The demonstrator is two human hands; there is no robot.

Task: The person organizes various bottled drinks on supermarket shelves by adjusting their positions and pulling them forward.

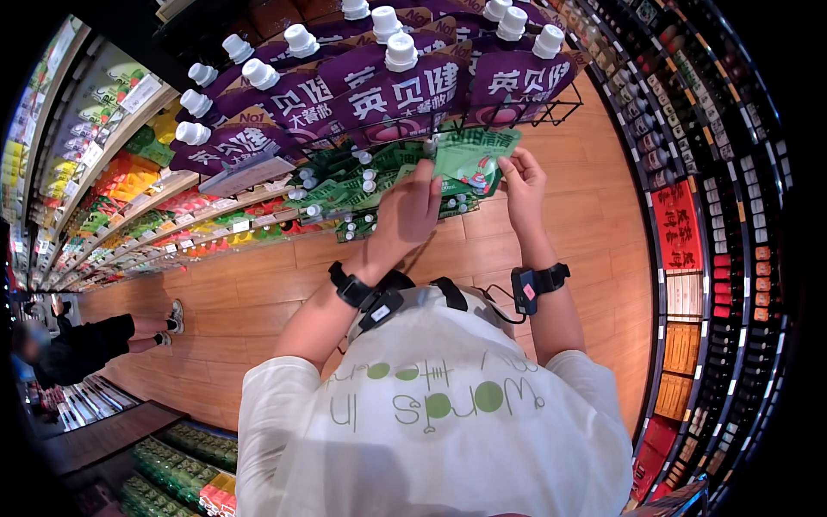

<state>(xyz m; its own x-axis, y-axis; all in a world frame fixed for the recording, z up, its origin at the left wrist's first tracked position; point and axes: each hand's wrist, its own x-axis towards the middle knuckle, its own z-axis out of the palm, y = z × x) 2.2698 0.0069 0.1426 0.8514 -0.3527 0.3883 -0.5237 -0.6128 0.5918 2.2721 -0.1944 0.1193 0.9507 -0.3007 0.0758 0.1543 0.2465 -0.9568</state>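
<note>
A green spouted pouch point(471, 158) is between my two hands, just below the front of the upper wire rack point(559, 110). My right hand point(520, 181) pinches its right edge between thumb and fingers. My left hand point(413, 200) is at the pouch's left edge, its fingertips touching it near the white cap; how firmly it grips is hidden. More green pouches point(336, 187) with white caps stand on the lower rack, beside and behind my left hand. Above, purple pouches point(400, 97) with white screw caps fill the upper rack in rows.
Long shelves of coloured packets point(136, 174) run along the left. Shelves of jars and bottles point(639, 123) curve down the right, with a red box point(675, 226) among them. A person in dark clothes point(97, 342) stands at the far left. Stacked green packs point(174, 465) lie at the lower left.
</note>
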